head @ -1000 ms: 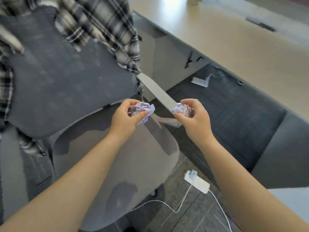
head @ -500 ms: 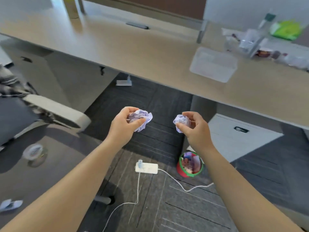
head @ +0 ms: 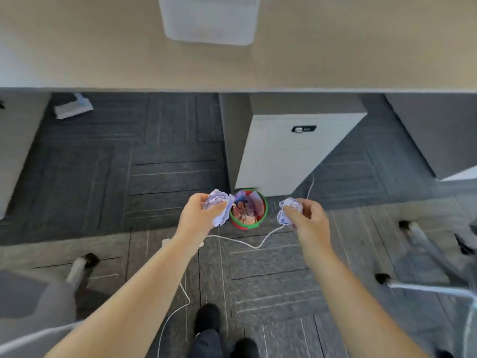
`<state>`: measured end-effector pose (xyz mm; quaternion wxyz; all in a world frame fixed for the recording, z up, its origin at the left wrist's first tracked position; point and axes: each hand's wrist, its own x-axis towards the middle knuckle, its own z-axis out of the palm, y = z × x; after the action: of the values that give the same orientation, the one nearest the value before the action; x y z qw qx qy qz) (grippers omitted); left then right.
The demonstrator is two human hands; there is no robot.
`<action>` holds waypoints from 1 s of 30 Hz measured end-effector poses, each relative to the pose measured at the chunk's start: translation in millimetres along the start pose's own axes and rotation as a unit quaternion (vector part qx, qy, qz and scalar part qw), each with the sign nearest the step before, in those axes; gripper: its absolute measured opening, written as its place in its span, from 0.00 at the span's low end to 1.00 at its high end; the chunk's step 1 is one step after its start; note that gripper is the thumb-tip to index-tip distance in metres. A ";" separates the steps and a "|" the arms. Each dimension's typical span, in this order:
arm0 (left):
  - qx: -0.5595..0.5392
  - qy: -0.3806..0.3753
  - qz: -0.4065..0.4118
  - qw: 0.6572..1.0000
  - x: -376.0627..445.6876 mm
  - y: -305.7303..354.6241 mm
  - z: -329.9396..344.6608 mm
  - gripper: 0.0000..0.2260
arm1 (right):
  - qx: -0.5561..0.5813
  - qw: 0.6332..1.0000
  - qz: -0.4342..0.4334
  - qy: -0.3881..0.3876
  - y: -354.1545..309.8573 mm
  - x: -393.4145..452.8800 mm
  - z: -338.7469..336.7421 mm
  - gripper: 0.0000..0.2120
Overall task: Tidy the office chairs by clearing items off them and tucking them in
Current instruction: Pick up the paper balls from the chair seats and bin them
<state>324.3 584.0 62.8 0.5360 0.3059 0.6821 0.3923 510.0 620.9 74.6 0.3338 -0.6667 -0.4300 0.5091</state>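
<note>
Two paper wads, one per hand: left hand (head: 197,215) fingers clamped on crumpled paper (head: 219,206), right hand (head: 307,219) same w/ smaller wad (head: 288,210). Between & just beyond, small bin (head: 248,209) on floor, full of scraps. Further back, white cabinet (head: 291,153), then desk (head: 103,47) w/ clear box (head: 210,19).

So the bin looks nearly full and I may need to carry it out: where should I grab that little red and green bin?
Probably grip the green rim of the bin on its near side, coming from above. It stands upright against the white cabinet, so the far side is blocked. Both hands are full of crumpled paper, so one must first be emptied.
</note>
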 end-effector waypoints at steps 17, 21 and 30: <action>-0.190 -0.047 -0.257 0.946 165.7 -89.0 102.3 0.21 | 0.093 0.967 0.233 0.039 151.0 102.4 30.0 0.09; -0.147 -0.046 -0.241 0.958 178.8 -91.4 104.4 0.04 | 0.111 0.960 0.252 0.047 161.6 123.6 35.1 0.08; -0.021 0.072 -0.174 0.982 183.4 -106.7 68.2 0.15 | 0.164 0.946 0.279 0.017 157.9 164.6 64.3 0.10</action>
<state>347.2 697.8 -127.4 0.5521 0.1420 0.7530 0.3285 503.2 707.3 -145.9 0.2909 -0.7045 -0.1317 0.6338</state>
